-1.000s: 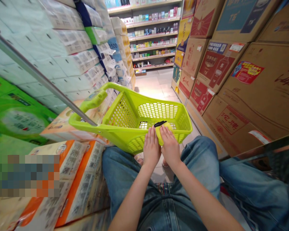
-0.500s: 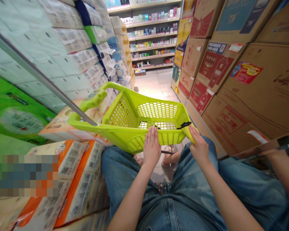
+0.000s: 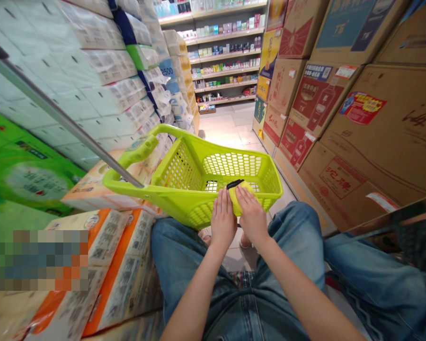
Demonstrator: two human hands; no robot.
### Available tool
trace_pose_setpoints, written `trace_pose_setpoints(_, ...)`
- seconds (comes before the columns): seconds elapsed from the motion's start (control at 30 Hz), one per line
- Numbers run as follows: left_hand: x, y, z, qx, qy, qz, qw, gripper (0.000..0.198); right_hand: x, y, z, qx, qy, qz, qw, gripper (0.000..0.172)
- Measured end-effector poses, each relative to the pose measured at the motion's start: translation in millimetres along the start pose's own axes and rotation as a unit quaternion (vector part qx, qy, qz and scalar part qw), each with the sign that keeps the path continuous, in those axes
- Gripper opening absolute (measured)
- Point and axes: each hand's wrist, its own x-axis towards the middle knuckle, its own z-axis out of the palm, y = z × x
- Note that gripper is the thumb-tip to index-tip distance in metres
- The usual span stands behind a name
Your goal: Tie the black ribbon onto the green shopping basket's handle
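Note:
A lime-green plastic shopping basket (image 3: 170,192) with a perforated wall and a long handle rests tilted in front of my denim-covered legs. My left hand (image 3: 223,218) lies over its near rim, fingers pointing forward. My right hand (image 3: 252,218) sits just beside it, pressing a soft yellow pouch (image 3: 246,189) with a black strap against the rim. Most of the pouch's lower part is hidden behind my fingers. What the pouch is made of, I cannot tell.
Stacked cardboard liquor cartons (image 3: 341,142) form a wall on the right. Wrapped paper-goods packs (image 3: 92,94) tower on the left, with a metal rod (image 3: 57,113) slanting across them. A tiled aisle floor (image 3: 227,128) leads to product shelves (image 3: 227,57).
Half a second ago my right hand held the yellow pouch out at the basket's right rim; it has moved back left, next to my left hand. The strap now lies on the pouch.

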Motion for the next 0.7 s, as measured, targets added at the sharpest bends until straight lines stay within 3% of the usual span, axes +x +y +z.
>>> trace_pose_setpoints(0.13,0,0,-0.6,0.003,-0.007,0.002,1.0,0.081,-13,33,-13,0.01,0.015,-0.012,1.0,0.082)
trace_pose_setpoints(0.4,-1,0,0.6,-0.001,-0.004,0.006,1.0,0.084,-39,119,-39,0.043,0.082,0.054,0.994,0.083)
trace_pose_setpoints(0.7,-2,2,-6.4,-0.023,0.007,-0.003,1.0,0.078,-38,140,-42,0.084,0.094,0.032,0.992,0.068)
